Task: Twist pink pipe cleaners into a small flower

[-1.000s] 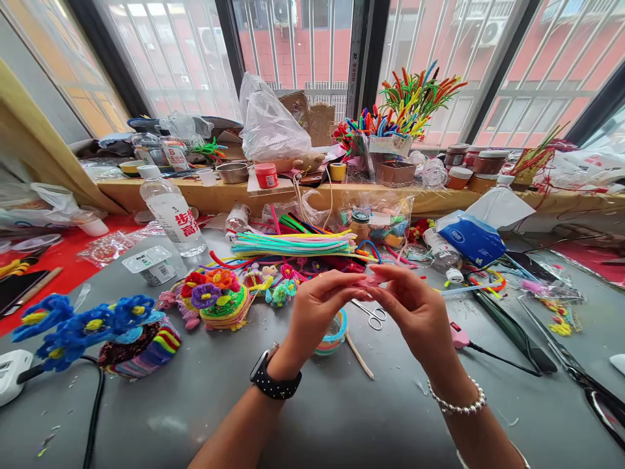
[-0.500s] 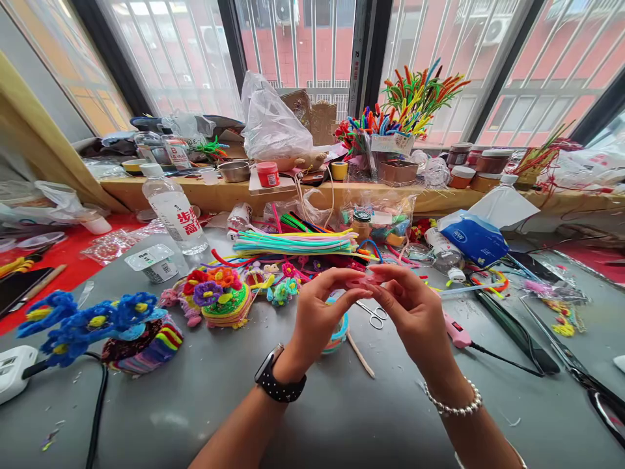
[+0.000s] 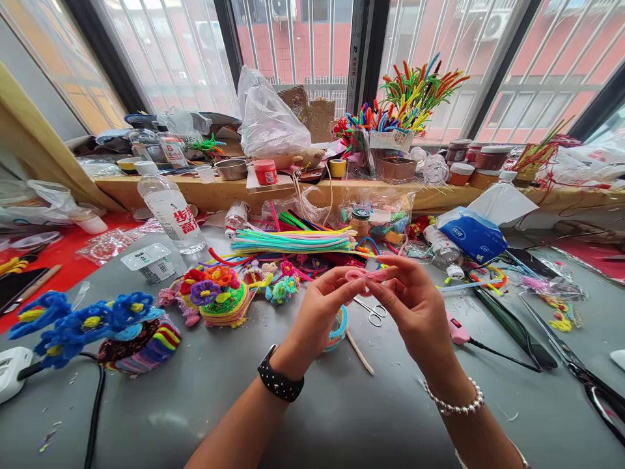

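Note:
Between my fingertips is a pink pipe cleaner [image 3: 356, 275] bent into small loops. My left hand [image 3: 325, 303] pinches its left loop with thumb and forefinger. On the other side, my right hand [image 3: 407, 296] grips the right end in a pinch, its other fingers curled. Beneath my hands, partly hidden by the left one, stands a small round piece of coiled light-blue and orange pipe cleaner [image 3: 338, 329]. Small scissors [image 3: 375, 314] and a thin pale stick [image 3: 360, 352] lie on the grey table close by.
A bundle of pastel pipe cleaners [image 3: 293, 241] lies behind my hands. To the left are a flower-topped cake shape [image 3: 222, 303], a striped pot with blue flowers [image 3: 141, 345] and a water bottle [image 3: 170, 212]. At right are a pink corded tool [image 3: 458, 329], a tissue pack [image 3: 473, 234] and large scissors [image 3: 581, 374].
My fingers have shifted on the pink pipe cleaner, and its loops now show more plainly. The right fingers have spread slightly. The view has moved a little.

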### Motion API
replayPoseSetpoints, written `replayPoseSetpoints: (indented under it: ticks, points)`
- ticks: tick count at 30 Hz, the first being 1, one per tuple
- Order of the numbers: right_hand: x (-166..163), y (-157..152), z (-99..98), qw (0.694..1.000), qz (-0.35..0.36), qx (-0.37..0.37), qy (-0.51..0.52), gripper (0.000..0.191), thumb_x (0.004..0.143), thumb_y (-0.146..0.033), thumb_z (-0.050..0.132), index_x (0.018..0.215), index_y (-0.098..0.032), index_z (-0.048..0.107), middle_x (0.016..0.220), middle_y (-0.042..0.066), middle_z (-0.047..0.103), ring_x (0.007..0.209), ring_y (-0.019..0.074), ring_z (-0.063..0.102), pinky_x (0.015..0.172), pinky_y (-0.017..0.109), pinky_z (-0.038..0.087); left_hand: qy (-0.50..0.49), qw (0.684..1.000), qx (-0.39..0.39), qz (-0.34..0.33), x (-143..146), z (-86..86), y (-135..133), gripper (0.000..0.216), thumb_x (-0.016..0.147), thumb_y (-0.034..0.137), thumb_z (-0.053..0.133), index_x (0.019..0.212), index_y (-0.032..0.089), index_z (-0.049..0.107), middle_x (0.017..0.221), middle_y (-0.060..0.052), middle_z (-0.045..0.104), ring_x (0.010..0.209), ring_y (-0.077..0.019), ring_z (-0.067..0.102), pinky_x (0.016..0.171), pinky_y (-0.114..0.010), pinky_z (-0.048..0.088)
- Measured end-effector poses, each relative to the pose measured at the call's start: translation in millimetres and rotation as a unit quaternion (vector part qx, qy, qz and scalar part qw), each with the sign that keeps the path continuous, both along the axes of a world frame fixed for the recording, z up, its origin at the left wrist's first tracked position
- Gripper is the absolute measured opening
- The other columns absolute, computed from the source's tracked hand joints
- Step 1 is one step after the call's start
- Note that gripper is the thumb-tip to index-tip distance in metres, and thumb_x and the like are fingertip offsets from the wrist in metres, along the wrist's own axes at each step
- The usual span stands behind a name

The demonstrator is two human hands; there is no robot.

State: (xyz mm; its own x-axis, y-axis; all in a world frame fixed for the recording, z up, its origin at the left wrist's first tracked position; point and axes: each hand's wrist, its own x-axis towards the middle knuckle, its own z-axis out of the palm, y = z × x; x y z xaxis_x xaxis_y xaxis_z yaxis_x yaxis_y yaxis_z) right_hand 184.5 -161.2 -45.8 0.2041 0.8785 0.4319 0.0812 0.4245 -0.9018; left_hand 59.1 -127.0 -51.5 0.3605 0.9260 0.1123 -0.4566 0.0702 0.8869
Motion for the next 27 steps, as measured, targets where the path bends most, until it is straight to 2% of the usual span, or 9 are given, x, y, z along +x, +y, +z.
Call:
replayPoseSetpoints:
  ticks: [5, 12, 19, 27]
  points:
    - [0.7, 0.1, -1.0, 1.0, 0.008, 0.001, 0.002, 0.029, 0.074, -0.024, 0.064, 0.101, -0.024, 0.054, 0.075, -0.002, 0.061, 0.052, 0.0076, 0.046, 0.045, 0.021, 0.038, 0.015, 1.0, 0.011, 0.003, -0.9, -2.0, 1.0, 0.014, 0.068, 0.029, 0.069, 0.078, 0.019, 0.069, 0.073, 0.0, 0.065, 0.067, -0.0098, 0.055, 0.061, -0.02, 0.039]
    - [-0.1, 1.2, -2.7, 1.0, 0.004, -0.011, -0.005, 0.03, 0.074, -0.025, 0.063, 0.102, -0.023, 0.053, 0.077, -0.002, 0.06, 0.051, 0.0074, 0.042, 0.045, 0.02, 0.04, 0.036, 0.998, 0.029, 0.047, -0.1, -2.1, 0.3, 0.013, 0.068, 0.027, 0.069, 0.078, 0.018, 0.07, 0.076, -0.002, 0.067, 0.071, -0.0127, 0.059, 0.067, -0.023, 0.045]
    - [2.1, -0.1, 0.1, 1.0, 0.008, -0.011, 0.008, 0.03, 0.075, -0.026, 0.063, 0.103, -0.024, 0.053, 0.079, -0.001, 0.061, 0.056, 0.0087, 0.048, 0.046, 0.021, 0.04, 0.039, 0.998, 0.055, 0.011, -3.2, -0.7, 0.5, 0.023, 0.069, 0.026, 0.069, 0.092, 0.022, 0.07, 0.083, -0.002, 0.07, 0.081, -0.0161, 0.062, 0.075, -0.026, 0.045]
    - [0.4, -2.2, 2.4, 1.0, 0.017, -0.005, 0.002, 0.029, 0.075, -0.025, 0.063, 0.102, -0.023, 0.053, 0.079, 0.0, 0.063, 0.055, 0.0087, 0.049, 0.044, 0.022, 0.039, 0.052, 0.993, 0.095, 0.046, -8.5, 3.2, 4.4, 0.017, 0.066, 0.024, 0.071, 0.083, 0.023, 0.072, 0.071, 0.0, 0.069, 0.061, -0.0101, 0.057, 0.054, -0.019, 0.041]
